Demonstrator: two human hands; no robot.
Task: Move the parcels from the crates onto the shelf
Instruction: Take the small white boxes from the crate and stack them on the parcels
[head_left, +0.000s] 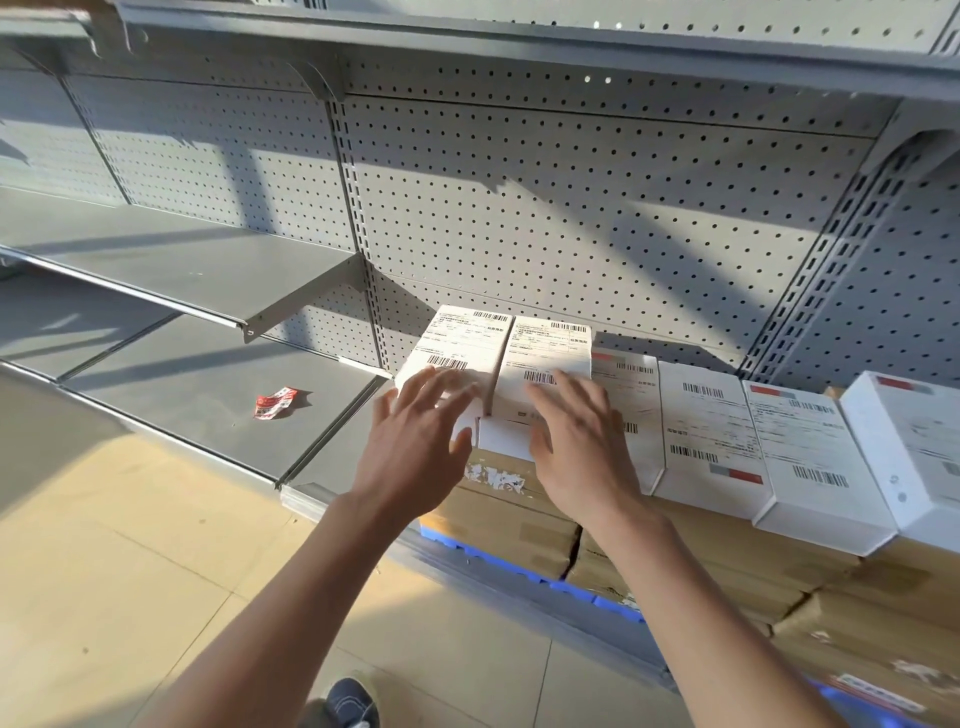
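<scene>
Both hands reach forward over two white parcels that sit side by side, touching along one edge, on top of brown cardboard boxes (498, 514) stacked on the grey metal shelf (208, 395). The left hand (415, 447) lies with its fingers straight and spread on the near end of the left parcel (457, 343), and the right hand (576, 441) rests the same way, fingers extended, on the near end of the right parcel (550, 348) (neither hand curls round anything). Both parcels show printed labels with barcodes facing up. Just right of them a row of further white labelled parcels (711, 431) lies on the same cardboard layer, running toward the right edge of the view. A blue pallet edge (498, 558) shows beneath the brown boxes. Left of the hands, a crumpled red-and-white wrapper (275, 404) lies on the bare shelf. Behind everything stands a perforated grey back panel (571, 208). A dark shoe (349, 701) shows on the tan tiled floor (130, 545).
</scene>
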